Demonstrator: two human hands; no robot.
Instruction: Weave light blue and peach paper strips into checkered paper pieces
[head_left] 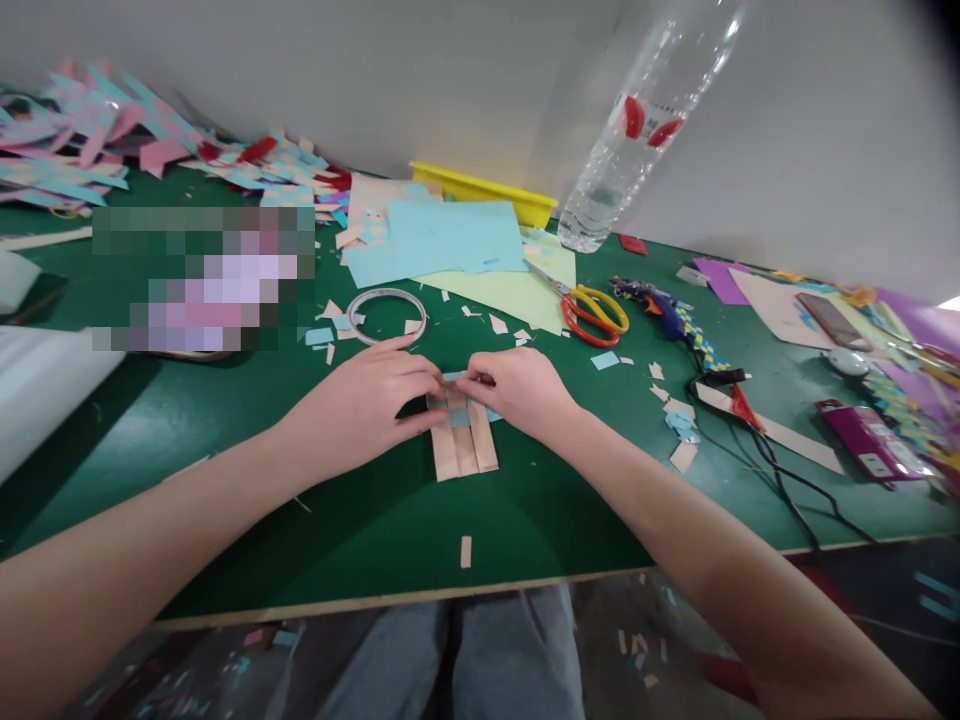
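Observation:
A small piece of woven paper strips (pixel 465 455), peach with some light blue, lies on the green table in front of me. My left hand (pixel 382 395) has its thumb and fingers closed on the left edge of this weave. My right hand (pixel 525 388) pinches at the upper right, where a light blue paper strip (pixel 454 377) crosses the peach ones. The fingertips of both hands nearly meet at the top and hide part of the weave. Just beyond my left hand lies a roll of clear tape (pixel 387 318).
Scissors (pixel 589 310) with red and yellow handles lie beyond my right hand, near blue paper sheets (pixel 450 240). A plastic bottle (pixel 622 140) stands at the back. Paper scraps (pixel 681 425), a black cord (pixel 780 485) and a purple packet (pixel 870 440) lie rightward; cut strips (pixel 97 125) pile up leftward.

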